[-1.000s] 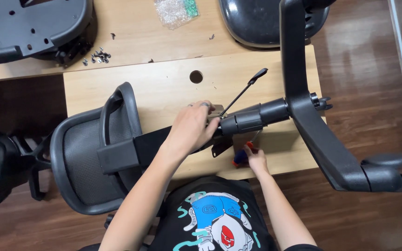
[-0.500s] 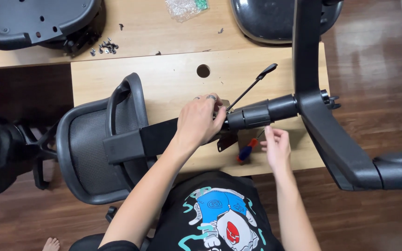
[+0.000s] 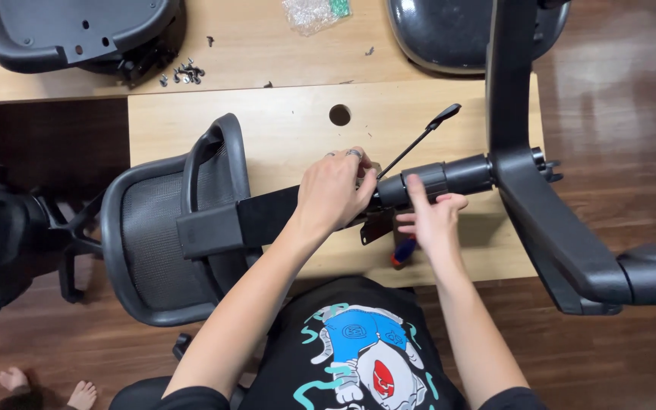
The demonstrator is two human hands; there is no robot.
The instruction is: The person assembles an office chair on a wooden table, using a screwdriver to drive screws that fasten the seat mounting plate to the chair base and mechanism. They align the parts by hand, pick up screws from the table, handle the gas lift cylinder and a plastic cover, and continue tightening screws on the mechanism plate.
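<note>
Left hand [image 3: 335, 190] clasps chair mechanism [image 3: 377, 220]; right hand [image 3: 430, 220] open, fingertips on gas cylinder [image 3: 449, 176].

Shirt: I see a black short-sleeved tee [image 3: 358, 357] with a cartoon print in blue, white, teal and red on the chest.
Sleeves: black, ending at the upper arms; forearms bare.
Left hand [image 3: 335, 193]: a silver ring [image 3: 354, 153] on one finger.
Right hand [image 3: 433, 224]: bare, no jewellery visible.
</note>
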